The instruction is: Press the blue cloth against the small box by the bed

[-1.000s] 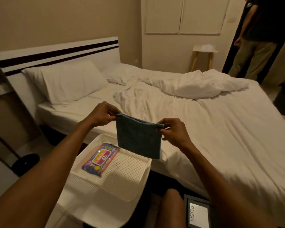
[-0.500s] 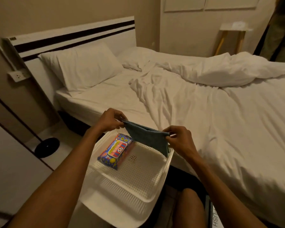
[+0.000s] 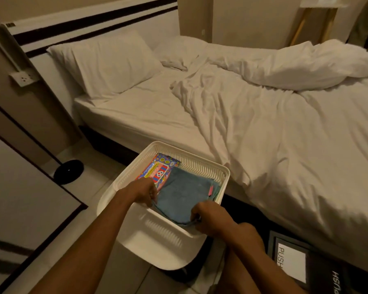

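A folded blue cloth (image 3: 184, 195) lies flat inside a small white slatted plastic box (image 3: 202, 166) that stands on the floor beside the bed. My left hand (image 3: 141, 190) pinches the cloth's near left corner. My right hand (image 3: 207, 218) grips its near right corner over the box's front wall. A colourful pack of wet wipes (image 3: 157, 168) lies in the box to the left of the cloth, partly under my left hand.
The bed (image 3: 253, 128) with rumpled white sheets and a pillow (image 3: 106, 64) fills the far and right side. A black bin with a PUSH lid (image 3: 293, 264) stands at my right knee. A black round base (image 3: 68, 171) sits on the floor left.
Both hands have lowered the cloth from mid-air down into the box, where it now lies flat. The view has tilted down and toward the box.
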